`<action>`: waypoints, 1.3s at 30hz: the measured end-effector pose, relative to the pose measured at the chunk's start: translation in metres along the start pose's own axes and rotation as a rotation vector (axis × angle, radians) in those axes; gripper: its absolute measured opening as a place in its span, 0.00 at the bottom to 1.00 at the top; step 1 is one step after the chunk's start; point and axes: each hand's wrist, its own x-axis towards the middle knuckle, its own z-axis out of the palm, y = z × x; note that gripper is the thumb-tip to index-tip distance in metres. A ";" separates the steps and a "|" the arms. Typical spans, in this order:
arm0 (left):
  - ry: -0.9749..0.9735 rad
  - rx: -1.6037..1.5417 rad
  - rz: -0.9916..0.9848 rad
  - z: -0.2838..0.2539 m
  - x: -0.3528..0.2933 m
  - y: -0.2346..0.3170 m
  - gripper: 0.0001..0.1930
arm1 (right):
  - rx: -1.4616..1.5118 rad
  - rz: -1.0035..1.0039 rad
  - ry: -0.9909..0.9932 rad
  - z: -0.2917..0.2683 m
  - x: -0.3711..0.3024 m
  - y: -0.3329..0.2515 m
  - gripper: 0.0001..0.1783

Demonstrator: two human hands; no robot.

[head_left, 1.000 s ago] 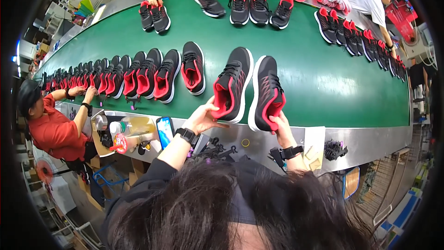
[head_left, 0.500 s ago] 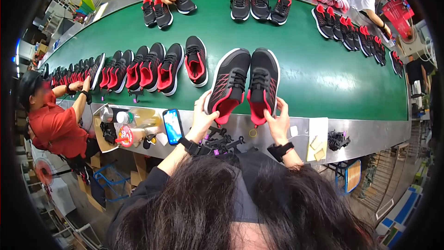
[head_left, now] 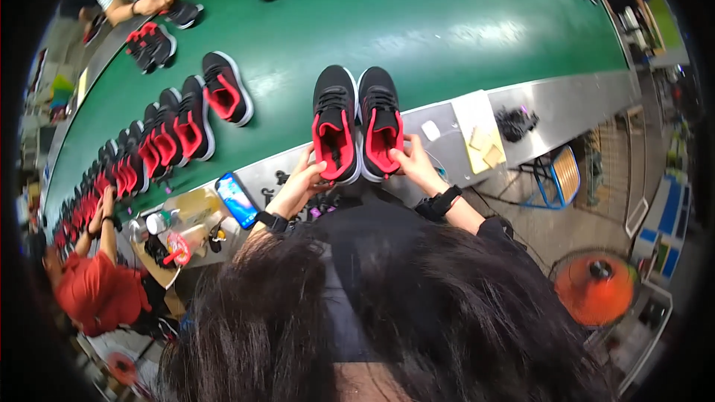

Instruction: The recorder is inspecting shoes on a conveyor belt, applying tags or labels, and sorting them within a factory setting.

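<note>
Side by side in front of me are two black sneakers with red linings and white soles, toes pointing away. My left hand (head_left: 304, 180) is closed on the heel of the left sneaker (head_left: 331, 98), its thumb at the collar. My right hand (head_left: 417, 167) grips the right sneaker (head_left: 379, 97) the same way, thumb by the heel opening. The pair is held over the near metal edge of the table, the inner sides against or very near each other. Fingers under the soles are hidden.
A single sneaker (head_left: 226, 91) and a long row of sneakers (head_left: 158, 138) stand on the green belt (head_left: 290, 37) at left. Along the metal edge lie a phone (head_left: 237, 199), drink cups (head_left: 179, 246), black plastic pieces (head_left: 515, 124) and a pad (head_left: 477, 134). A co-worker in red (head_left: 100, 290) works at left.
Both sneakers have come nearer to me, and their heels have swung together so they lie nearly parallel. My view has turned, shifting the table and the row of sneakers.
</note>
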 end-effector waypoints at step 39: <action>0.023 1.447 0.709 0.139 0.178 0.004 0.04 | -0.572 -0.208 0.215 -0.106 0.010 0.034 0.18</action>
